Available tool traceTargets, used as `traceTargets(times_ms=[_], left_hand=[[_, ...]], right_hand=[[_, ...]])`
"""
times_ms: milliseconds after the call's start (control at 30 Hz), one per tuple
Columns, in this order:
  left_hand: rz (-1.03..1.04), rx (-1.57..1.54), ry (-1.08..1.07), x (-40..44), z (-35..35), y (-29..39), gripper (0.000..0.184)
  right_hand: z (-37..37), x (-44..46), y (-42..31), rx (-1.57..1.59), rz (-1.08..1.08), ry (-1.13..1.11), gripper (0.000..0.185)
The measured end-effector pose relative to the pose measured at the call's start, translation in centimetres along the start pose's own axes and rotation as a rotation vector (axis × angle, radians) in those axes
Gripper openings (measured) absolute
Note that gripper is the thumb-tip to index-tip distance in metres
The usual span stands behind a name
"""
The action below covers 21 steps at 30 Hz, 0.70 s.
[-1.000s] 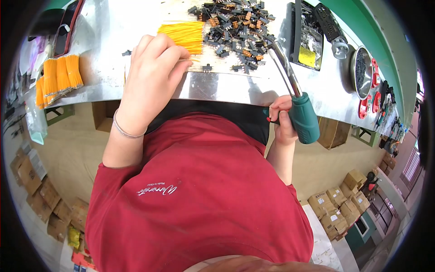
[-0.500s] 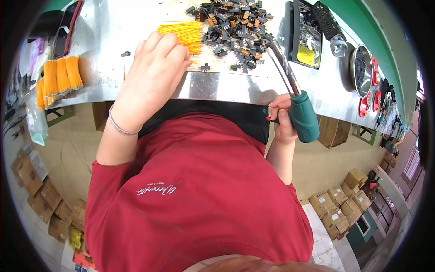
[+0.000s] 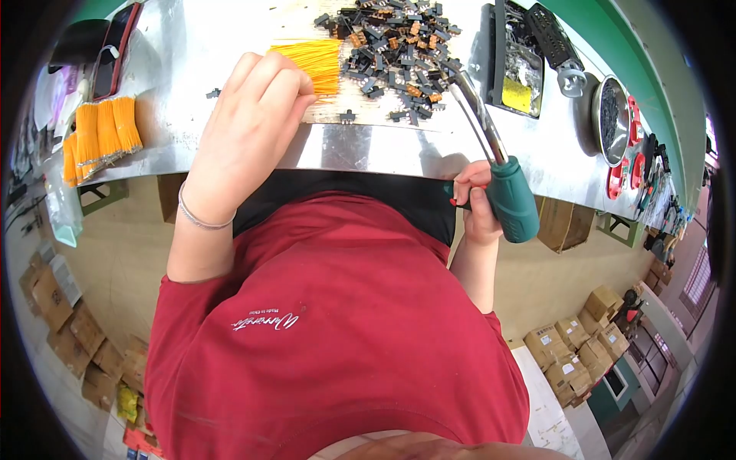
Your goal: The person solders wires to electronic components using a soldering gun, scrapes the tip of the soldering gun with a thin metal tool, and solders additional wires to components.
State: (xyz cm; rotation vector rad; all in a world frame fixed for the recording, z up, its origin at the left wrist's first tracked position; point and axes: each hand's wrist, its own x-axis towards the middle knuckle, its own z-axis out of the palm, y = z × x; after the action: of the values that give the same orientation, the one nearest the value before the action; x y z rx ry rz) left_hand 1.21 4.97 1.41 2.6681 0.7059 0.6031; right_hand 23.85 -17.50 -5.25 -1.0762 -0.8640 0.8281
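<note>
My left hand (image 3: 257,126) is over the metal bench, just left of a bundle of yellow wires (image 3: 316,65). Its fingers are curled together, and what they hold, if anything, is hidden. In my right hand (image 3: 479,203), near the bench's front edge, is a soldering iron (image 3: 514,199) with a green handle, a red trigger and a thin tube beside its metal shaft. The iron's tip points up toward a heap of small black slide switches (image 3: 395,54). One switch (image 3: 347,116) lies apart below the wires; another (image 3: 214,93) lies left of my left hand.
Bundled yellow wires (image 3: 107,130) lie at the left, below a phone (image 3: 115,54). To the right are a black tray with a yellow sponge (image 3: 517,93), a black holder (image 3: 556,38), and a metal bowl (image 3: 598,115) of dark parts. Red pieces (image 3: 616,178) lie at the right edge.
My left hand has shifted slightly left and back toward me, uncovering more of the yellow wires' lower end. My right hand and the soldering iron have hardly moved.
</note>
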Motion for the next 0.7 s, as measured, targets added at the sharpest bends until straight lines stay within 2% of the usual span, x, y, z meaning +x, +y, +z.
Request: traceTargets(times_ms=[167, 367, 433, 700], left_hand=[[-0.015, 0.005, -0.096, -0.4, 0.3, 0.2, 0.010], [-0.011, 0.003, -0.065, -0.4, 0.9, 0.1, 0.013], [-0.010, 0.006, -0.079, -0.4, 0.7, 0.2, 0.012], [0.032, 0.094, -0.121, 0.1, 0.6, 0.5, 0.010]], right_hand=[[0.1, 0.0, 0.0, 0.015, 0.009, 0.010, 0.014], [0.1, 0.0, -0.1, 0.024, 0.011, -0.004, 0.014], [0.0, -0.1, -0.1, -0.086, 0.010, 0.002, 0.017], [0.1, 0.1, -0.2, -0.016, 0.023, 0.002, 0.012]])
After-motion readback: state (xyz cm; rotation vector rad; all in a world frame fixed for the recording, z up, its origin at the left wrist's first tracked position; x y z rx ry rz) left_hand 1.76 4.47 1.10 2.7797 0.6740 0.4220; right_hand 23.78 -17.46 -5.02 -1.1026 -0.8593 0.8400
